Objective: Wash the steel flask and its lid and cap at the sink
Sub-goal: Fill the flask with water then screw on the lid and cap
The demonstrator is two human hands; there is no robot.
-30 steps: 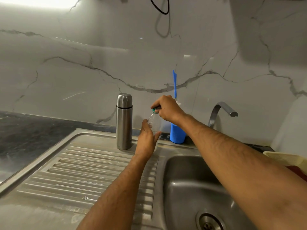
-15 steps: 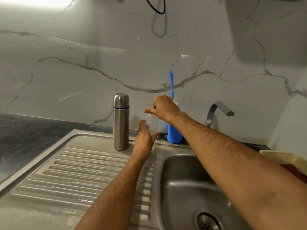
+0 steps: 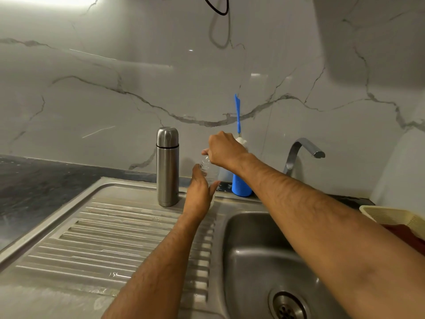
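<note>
The steel flask stands upright on the drainboard with its cap on, and neither hand touches it. Just right of it stands a small clear plastic bottle. My left hand wraps around the bottle's lower body from the front. From above, my right hand grips the bottle's top, and its fingers hide the cap. Most of the bottle is covered by the two hands.
A blue holder with a blue-handled brush stands behind my right wrist. The tap arches over the sink basin. A cream basket sits at the right edge. Dark counter lies to the left.
My right hand has turned on the bottle's top, and the green cap seen earlier is now hidden under its fingers. The left hand and the flask have stayed put.
</note>
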